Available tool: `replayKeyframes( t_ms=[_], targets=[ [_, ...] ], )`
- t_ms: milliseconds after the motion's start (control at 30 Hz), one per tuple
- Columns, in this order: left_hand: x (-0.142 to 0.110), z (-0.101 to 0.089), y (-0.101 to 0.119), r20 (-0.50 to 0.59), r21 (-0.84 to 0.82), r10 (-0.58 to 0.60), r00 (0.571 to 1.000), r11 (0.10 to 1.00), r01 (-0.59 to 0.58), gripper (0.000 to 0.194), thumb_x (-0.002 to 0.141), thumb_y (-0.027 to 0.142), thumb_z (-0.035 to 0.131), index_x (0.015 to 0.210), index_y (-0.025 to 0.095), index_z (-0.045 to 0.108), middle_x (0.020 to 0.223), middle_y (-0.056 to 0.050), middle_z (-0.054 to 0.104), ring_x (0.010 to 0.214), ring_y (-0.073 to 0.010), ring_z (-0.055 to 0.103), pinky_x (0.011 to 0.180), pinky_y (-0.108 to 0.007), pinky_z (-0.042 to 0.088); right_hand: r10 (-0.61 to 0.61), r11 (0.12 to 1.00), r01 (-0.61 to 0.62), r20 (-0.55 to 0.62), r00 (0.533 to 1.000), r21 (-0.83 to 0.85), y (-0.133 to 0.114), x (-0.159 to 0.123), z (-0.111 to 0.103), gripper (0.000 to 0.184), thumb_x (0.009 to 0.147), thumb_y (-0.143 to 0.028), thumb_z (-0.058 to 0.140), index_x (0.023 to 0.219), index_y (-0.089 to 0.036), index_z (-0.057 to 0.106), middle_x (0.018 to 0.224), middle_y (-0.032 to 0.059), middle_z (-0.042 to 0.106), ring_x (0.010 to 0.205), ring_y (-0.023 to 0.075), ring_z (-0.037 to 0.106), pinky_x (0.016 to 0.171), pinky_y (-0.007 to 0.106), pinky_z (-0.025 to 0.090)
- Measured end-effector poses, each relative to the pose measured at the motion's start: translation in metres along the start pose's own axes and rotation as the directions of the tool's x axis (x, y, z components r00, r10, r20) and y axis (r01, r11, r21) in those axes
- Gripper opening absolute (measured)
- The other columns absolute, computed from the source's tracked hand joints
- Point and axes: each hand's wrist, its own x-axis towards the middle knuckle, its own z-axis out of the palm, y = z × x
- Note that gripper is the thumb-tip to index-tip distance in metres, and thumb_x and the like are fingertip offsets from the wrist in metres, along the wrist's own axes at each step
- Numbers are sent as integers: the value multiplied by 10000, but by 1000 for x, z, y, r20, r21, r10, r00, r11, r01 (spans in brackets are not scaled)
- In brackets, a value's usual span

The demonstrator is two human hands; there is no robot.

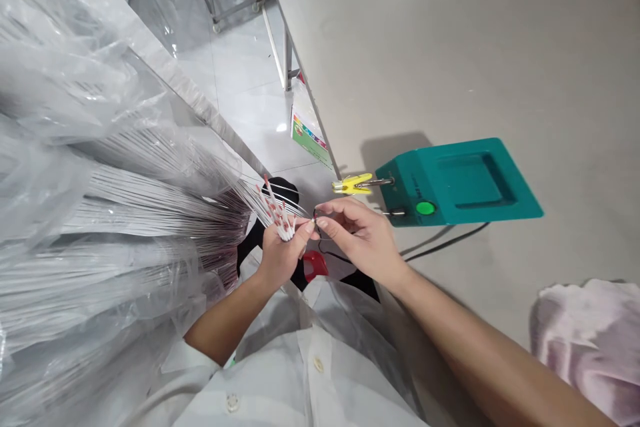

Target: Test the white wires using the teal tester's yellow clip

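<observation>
My left hand (278, 260) is closed around a bundle of thin white wires (286, 232), whose reddish tips stick up above the fist. The thumb points toward my right hand (369, 239). That hand's thumb and index finger are pinched at a tiny light spot near the left thumb; what they hold is too small to make out. A thin black lead (327, 253) loops down beside these fingertips. Just right of my right hand lies a teal box (430, 177) with a green button (426, 207). A yellow clip (353, 184) is fixed to a metal post on its edge.
Long white wires (145, 203) under clear plastic film (45, 100) fill the left side. The grey table (450, 47) spans the right, with a pinkish cloth (590, 347) at its lower corner. A printed carton (310, 130) and a metal rack (213, 7) stand on the floor.
</observation>
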Motion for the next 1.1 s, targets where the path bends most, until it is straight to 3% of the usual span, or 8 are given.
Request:
replayKeyframes(
  t_ms=[167,267,333,467,567,767,967,1100],
  targets=[
    [-4,-1,1,52,35,20,998,999,-22,313,789,417,598,698,122,648,501,22,521,385,-38,351,392,-199,264,-214,952,224,71,974,-208,1,-5,2,172,867,-199,501,758,-190,634,759,43,646,726,138,610,631,241,478],
    [-6,-1,-2,53,28,20,998,999,-21,308,799,411,586,696,126,637,441,46,448,382,-41,338,390,-193,255,-426,729,424,129,895,-537,-1,-8,0,150,845,-160,490,786,-165,627,814,72,662,704,148,600,615,250,441],
    [-8,-1,-4,39,33,23,999,999,-24,296,805,398,580,694,128,629,434,51,438,381,-41,342,391,-190,258,-407,661,445,209,889,-605,-3,-8,-2,167,841,-159,467,763,-161,614,812,75,657,661,142,584,595,253,414],
    [-10,-3,-5,-33,10,27,999,1000,-27,263,799,376,587,723,127,625,546,19,563,386,-30,365,388,-190,271,-98,801,311,400,911,-512,-8,-6,-8,222,850,-162,413,707,-177,583,727,40,614,616,127,559,551,242,372],
    [-9,-5,-4,-74,-43,31,997,998,-34,241,782,372,602,774,131,625,604,9,607,384,-26,365,381,-188,277,37,873,145,359,933,-466,-10,-4,-9,225,859,-193,417,712,-182,586,695,33,609,616,138,555,559,254,384],
    [-7,-7,3,2,-29,24,1000,999,-24,262,785,386,594,752,127,621,554,13,577,383,-33,367,386,-194,269,-62,997,70,168,984,-45,-9,-5,-2,161,867,-270,499,903,-197,638,810,43,664,734,142,620,647,256,492],
    [0,-14,13,185,152,-27,982,988,-2,274,787,390,591,727,125,631,467,34,494,400,-56,374,413,-209,277,-328,884,363,160,931,-295,-8,-4,-8,179,829,-145,480,838,-176,656,816,75,668,718,153,619,620,261,485],
    [4,-16,9,156,185,15,988,982,-45,176,767,315,611,844,157,597,670,-9,643,482,-85,489,500,-232,386,-51,985,85,213,976,-152,-15,1,-13,168,785,-178,502,728,-173,661,707,53,646,629,141,585,566,260,460]
  ],
)
